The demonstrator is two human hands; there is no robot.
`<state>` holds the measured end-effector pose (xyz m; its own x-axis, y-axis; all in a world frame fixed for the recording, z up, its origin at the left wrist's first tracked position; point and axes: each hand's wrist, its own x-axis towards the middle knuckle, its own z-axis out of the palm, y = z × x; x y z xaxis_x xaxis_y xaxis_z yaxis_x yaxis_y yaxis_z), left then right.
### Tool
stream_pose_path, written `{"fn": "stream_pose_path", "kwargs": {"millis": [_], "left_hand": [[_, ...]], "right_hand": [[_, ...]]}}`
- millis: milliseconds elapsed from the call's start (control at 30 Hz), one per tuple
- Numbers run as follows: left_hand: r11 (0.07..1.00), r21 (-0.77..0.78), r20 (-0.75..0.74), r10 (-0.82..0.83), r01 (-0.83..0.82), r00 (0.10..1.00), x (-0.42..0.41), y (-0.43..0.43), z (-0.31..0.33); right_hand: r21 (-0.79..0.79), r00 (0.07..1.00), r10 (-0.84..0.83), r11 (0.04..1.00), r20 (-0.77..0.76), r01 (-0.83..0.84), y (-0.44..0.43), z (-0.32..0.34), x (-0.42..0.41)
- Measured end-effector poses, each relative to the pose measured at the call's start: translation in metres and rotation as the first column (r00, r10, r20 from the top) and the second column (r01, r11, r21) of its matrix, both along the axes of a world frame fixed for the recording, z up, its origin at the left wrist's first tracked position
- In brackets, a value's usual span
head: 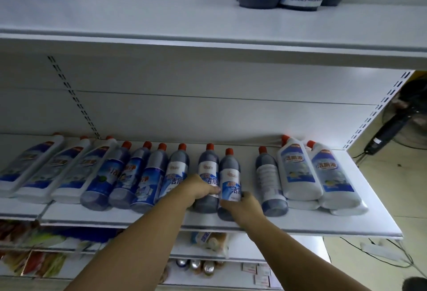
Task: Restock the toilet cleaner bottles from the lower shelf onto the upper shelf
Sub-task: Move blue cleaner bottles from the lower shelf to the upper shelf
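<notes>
Two dark toilet cleaner bottles, laid side by side on the lower shelf [346,226], long axes front-to-back, red caps rearward: left bottle [208,166] is grasped by curled fingers of the left hand [203,189], right bottle [228,172] by the right hand [242,207]; the upper shelf [138,18] is located overhead.

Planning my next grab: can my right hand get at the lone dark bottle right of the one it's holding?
Likely yes, once emptied: the right hand grips a labelled bottle, but the lone bottle sits beside it, uncovered, with a gap between.
</notes>
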<state>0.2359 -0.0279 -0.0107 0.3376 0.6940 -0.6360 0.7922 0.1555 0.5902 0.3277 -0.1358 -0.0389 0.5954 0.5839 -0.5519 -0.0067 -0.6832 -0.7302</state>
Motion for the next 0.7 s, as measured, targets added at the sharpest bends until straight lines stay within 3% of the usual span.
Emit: {"fn": "stream_pose_path", "kwargs": {"millis": [133,267,367,567,700], "left_hand": [[0.946,-0.286,0.189,0.214,-0.154,0.959,-0.004,0.007,0.015],[0.935,-0.331,0.396,0.259,-0.126,0.881,-0.026,0.001,0.026],[0.883,-0.454,0.529,0.374,-0.119,0.761,-0.041,-0.01,0.029],[0.878,-0.451,0.599,0.432,-0.162,0.674,-0.062,-0.033,0.026],[0.913,-0.385,0.616,0.362,-0.133,0.7,-0.075,-0.05,0.021]], "right_hand": [[0.033,0.997,-0.005,0.999,-0.079,0.008,-0.005,0.003,0.01],[-0.023,0.996,0.078,0.997,-0.036,-0.079,0.0,0.004,0.004],[-0.098,0.997,0.052,0.994,0.048,-0.047,0.009,-0.003,-0.003],[-0.06,0.99,0.133,0.99,0.048,-0.13,0.012,-0.003,0.003],[0.054,0.972,0.197,0.98,-0.126,-0.192,-0.016,0.009,0.013]]}}
